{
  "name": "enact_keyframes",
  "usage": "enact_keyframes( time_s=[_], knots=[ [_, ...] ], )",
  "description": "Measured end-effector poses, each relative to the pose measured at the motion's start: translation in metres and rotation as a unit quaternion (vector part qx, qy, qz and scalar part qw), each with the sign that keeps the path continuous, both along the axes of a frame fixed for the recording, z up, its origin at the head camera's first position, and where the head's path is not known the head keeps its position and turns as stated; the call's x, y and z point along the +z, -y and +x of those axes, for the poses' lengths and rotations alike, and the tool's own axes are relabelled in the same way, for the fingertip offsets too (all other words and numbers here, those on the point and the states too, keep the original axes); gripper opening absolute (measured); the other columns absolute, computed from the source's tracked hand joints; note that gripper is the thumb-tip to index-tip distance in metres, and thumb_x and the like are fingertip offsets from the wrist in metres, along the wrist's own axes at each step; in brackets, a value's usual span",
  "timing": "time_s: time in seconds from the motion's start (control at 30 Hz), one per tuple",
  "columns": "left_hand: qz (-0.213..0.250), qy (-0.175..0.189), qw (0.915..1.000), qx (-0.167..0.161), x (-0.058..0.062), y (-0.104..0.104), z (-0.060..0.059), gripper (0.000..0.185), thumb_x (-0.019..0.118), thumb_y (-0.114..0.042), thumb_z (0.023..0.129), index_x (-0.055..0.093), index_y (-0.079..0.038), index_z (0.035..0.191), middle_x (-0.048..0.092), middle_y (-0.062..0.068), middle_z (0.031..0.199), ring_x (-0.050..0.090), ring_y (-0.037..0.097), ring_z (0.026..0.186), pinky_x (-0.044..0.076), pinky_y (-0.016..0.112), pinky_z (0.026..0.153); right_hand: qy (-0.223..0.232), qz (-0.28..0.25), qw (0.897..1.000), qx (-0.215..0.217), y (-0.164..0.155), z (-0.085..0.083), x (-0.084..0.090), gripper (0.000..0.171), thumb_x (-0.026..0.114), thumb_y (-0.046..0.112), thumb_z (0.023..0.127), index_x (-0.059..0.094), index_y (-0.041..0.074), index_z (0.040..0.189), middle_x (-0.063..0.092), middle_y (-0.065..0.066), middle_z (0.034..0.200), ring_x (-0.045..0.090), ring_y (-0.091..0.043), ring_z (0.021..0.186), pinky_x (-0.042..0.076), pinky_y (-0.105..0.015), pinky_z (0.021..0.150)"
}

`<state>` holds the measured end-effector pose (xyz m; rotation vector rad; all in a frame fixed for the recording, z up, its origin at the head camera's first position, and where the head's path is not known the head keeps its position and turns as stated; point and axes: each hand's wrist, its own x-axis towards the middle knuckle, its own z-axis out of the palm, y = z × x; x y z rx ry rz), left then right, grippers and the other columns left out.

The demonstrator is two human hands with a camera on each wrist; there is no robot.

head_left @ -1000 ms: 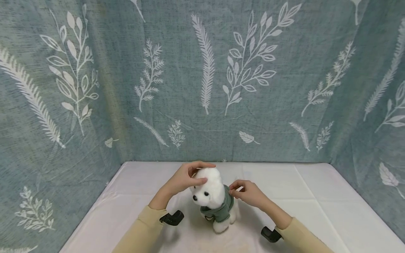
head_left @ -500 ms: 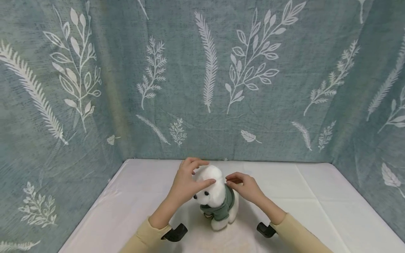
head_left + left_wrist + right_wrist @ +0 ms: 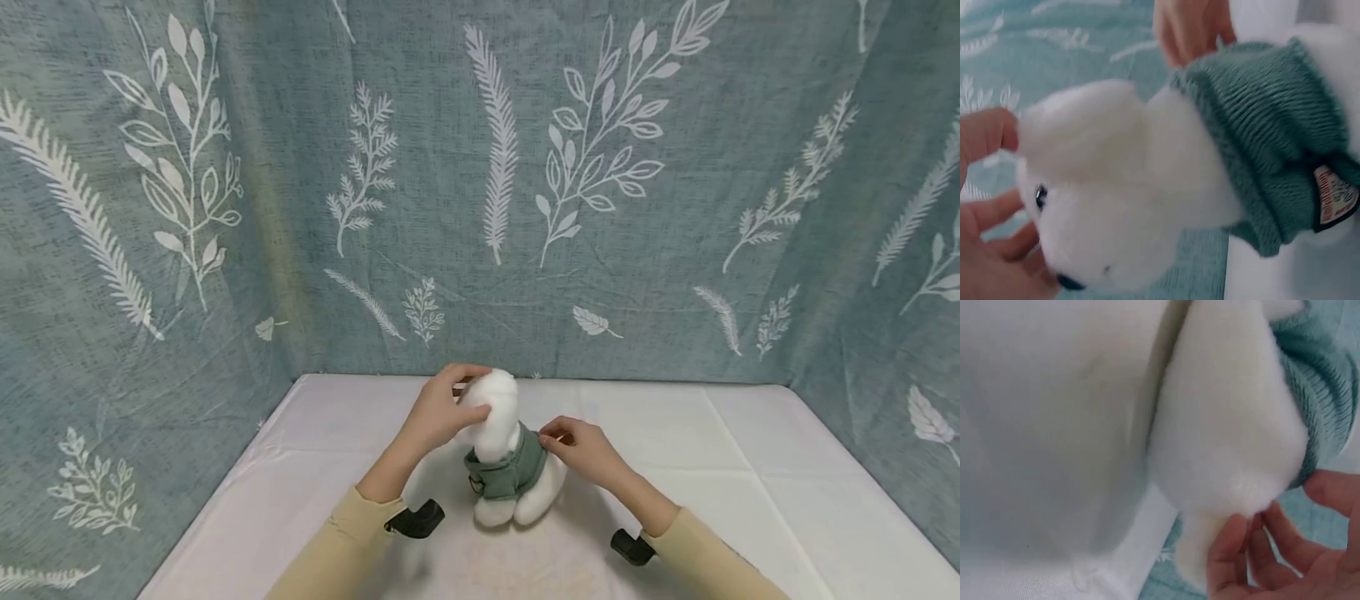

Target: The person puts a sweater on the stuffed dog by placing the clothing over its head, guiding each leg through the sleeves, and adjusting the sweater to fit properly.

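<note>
A white plush dog (image 3: 498, 427) in a green knitted sweater (image 3: 513, 477) sits on the table, its face turned away to the left in the head view. My left hand (image 3: 435, 410) holds its head, thumb on the near side and fingers over the far side. The left wrist view shows the dog's dark eye (image 3: 1041, 196) and a patch (image 3: 1336, 199) on the sweater's front. At the dog's back, my right hand (image 3: 587, 450) pinches the sweater's rear hem. Its thumb meets the knitted edge in the right wrist view, with curled fingers beside the tail (image 3: 1194, 550).
A white cloth (image 3: 675, 450) covers the table. Behind it and along both sides hangs a blue-green curtain (image 3: 450, 192) with white leaf prints. Black wrist devices (image 3: 418, 520) sit below both cuffs.
The dog's head has risen and turned left, so its face no longer shows in the head view. My left hand has closed in on the head; my right fingers have come down onto the hem.
</note>
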<state>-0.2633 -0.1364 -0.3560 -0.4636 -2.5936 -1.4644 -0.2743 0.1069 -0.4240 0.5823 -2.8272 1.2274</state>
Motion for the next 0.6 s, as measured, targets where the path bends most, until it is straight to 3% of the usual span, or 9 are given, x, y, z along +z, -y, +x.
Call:
enact_keyframes(
  time_s=[0.17,0.4,0.5,0.6],
  knots=[
    [0.014,0.031,0.9974,-0.063,0.001,0.012,-0.012,0.045,0.07,-0.012,0.084,0.058,-0.021,0.127,0.051,0.005,0.133,0.048,0.032,0.124,0.044,0.045,0.098,-0.004,-0.002,0.999,-0.031,0.009,0.012,-0.001,0.02,0.062,0.028,0.092,0.067,0.011,0.102,0.067,-0.001,0.095,0.062,-0.015,0.085,0.051,-0.029,0.069],
    [0.017,-0.011,0.9888,-0.148,-0.001,0.018,-0.015,0.047,0.067,-0.006,0.086,0.055,-0.015,0.13,0.049,0.009,0.132,0.042,0.032,0.129,0.036,0.045,0.107,-0.013,-0.027,0.997,-0.071,0.017,0.025,-0.003,0.023,0.066,0.025,0.088,0.067,0.006,0.1,0.063,-0.006,0.094,0.06,-0.017,0.082,0.05,-0.03,0.066],
    [0.031,-0.016,0.985,-0.169,-0.004,0.02,-0.018,0.046,0.066,-0.006,0.086,0.055,-0.016,0.13,0.049,0.007,0.132,0.042,0.029,0.13,0.035,0.045,0.108,-0.016,-0.032,0.996,-0.084,0.019,0.029,-0.004,0.022,0.066,0.025,0.088,0.065,0.005,0.098,0.062,-0.005,0.089,0.058,-0.015,0.077,0.048,-0.028,0.062],
    [0.024,-0.024,0.9851,-0.168,-0.005,0.021,-0.017,0.046,0.066,-0.007,0.086,0.055,-0.018,0.129,0.049,0.004,0.132,0.042,0.027,0.129,0.036,0.044,0.107,-0.001,-0.03,0.995,-0.094,0.022,0.033,-0.001,0.022,0.064,0.028,0.089,0.062,0.005,0.093,0.06,-0.002,0.08,0.054,-0.012,0.069,0.044,-0.027,0.057]
  ],
)
